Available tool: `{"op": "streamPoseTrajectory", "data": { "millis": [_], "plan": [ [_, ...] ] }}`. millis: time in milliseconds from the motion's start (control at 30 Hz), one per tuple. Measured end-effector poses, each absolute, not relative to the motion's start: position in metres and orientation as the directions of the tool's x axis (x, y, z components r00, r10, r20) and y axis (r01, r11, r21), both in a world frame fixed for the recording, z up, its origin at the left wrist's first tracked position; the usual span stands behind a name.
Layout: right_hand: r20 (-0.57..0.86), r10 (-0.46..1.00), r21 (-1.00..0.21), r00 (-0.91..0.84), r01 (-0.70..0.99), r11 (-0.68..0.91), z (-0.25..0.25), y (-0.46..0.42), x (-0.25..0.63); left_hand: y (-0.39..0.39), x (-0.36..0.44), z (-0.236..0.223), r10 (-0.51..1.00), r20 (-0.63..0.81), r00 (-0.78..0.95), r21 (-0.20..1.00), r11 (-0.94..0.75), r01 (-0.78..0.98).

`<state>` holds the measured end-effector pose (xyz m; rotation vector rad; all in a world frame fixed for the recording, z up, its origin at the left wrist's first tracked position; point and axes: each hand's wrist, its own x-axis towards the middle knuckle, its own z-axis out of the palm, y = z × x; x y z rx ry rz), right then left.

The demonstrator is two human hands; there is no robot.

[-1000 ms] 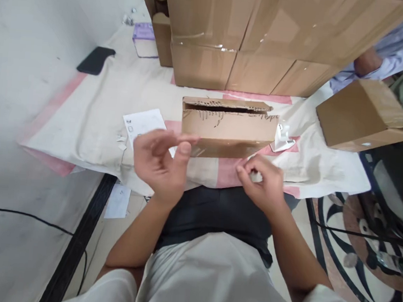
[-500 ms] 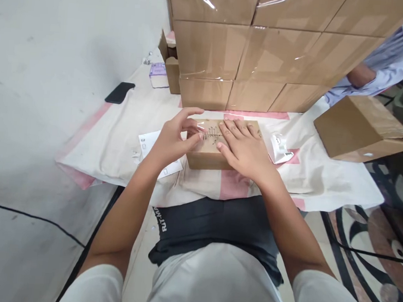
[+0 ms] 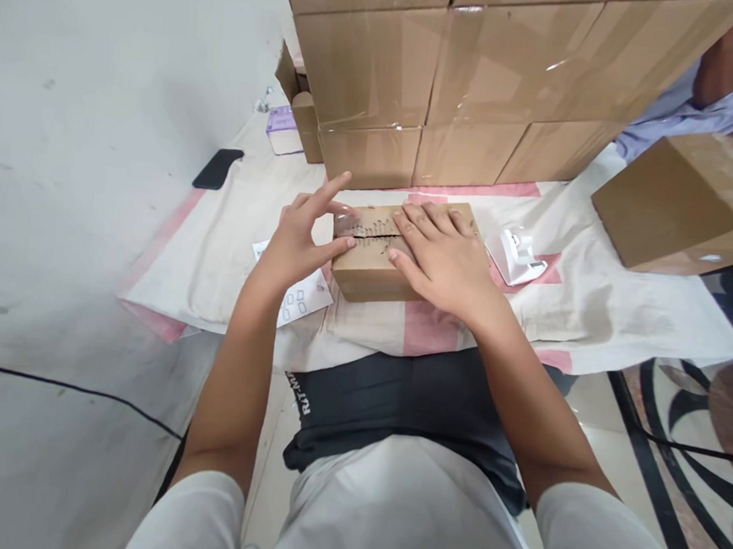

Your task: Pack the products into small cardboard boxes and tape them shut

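Note:
A small cardboard box (image 3: 369, 285) lies on the cloth in front of me, with a dark slit between its top flaps and black marks along it. My right hand (image 3: 441, 251) rests flat on the box's right half, fingers spread. At the left end is my left hand (image 3: 302, 240), its thumb and a finger apart at the top edge and another finger raised. Between them a piece of clear tape (image 3: 348, 224) lies over the slit. A printed white sheet (image 3: 304, 299) lies below my left hand. To the right sits a small white object (image 3: 518, 257) of unclear kind.
Taped cardboard boxes (image 3: 363, 71) stand stacked behind the work. A larger carton (image 3: 670, 205) is at the right, near another person's arm (image 3: 729, 62). At the left are a black flat object (image 3: 218, 168), a purple-and-white pack (image 3: 285, 130) and the wall (image 3: 96, 160).
My left thumb and finger have spread apart at the box's left end, and the tape there now lies flatter. The slit shows more clearly. My right hand stays on the box; the view has shifted slightly.

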<state>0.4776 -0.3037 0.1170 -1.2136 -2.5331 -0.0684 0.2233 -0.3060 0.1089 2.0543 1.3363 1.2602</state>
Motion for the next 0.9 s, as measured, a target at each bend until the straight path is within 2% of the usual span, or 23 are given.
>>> {"op": "streamPoseTrajectory", "data": {
  "millis": [133,200,333,467,567,667,700,767,833,900],
  "plan": [
    [0.319,0.753,-0.127,-0.575,0.762,0.636,0.115,-0.302,0.477,-0.291,0.21,0.106,0.883,0.423,0.203,0.695,-0.46,0.552],
    [0.321,0.757,-0.14,-0.569,0.762,0.632,0.114,-0.302,0.476,-0.282,0.208,0.096,0.902,0.381,0.203,0.735,-0.429,0.525],
    [0.342,0.749,-0.159,-0.567,0.751,0.641,0.112,-0.301,0.476,-0.266,0.218,0.073,0.945,0.32,0.066,0.872,-0.321,0.369],
    [0.321,0.762,-0.157,-0.562,0.762,0.628,0.112,-0.3,0.476,-0.255,0.223,0.064,0.944,0.33,0.013,0.884,-0.314,0.346],
    [0.31,0.773,-0.164,-0.553,0.77,0.616,0.111,-0.3,0.477,-0.262,0.201,0.065,0.901,0.409,-0.146,0.819,-0.292,0.494],
    [0.334,0.766,-0.184,-0.549,0.759,0.624,0.109,-0.3,0.48,-0.295,0.16,0.06,0.828,0.462,-0.317,0.698,-0.119,0.706],
    [0.343,0.763,-0.192,-0.548,0.754,0.628,0.108,-0.3,0.48,-0.311,0.147,0.056,0.851,0.42,-0.316,0.657,-0.045,0.752],
    [0.361,0.756,-0.208,-0.546,0.743,0.636,0.106,-0.299,0.481,-0.343,0.129,0.047,0.947,0.227,-0.228,0.579,0.057,0.813],
    [0.384,0.749,-0.226,-0.54,0.731,0.644,0.104,-0.298,0.48,-0.369,0.126,0.037,0.99,0.06,-0.126,0.478,0.082,0.875],
    [0.41,0.741,-0.241,-0.531,0.721,0.65,0.103,-0.298,0.479,-0.384,0.134,0.029,0.998,-0.011,-0.066,0.367,0.066,0.928]
  ]
}}
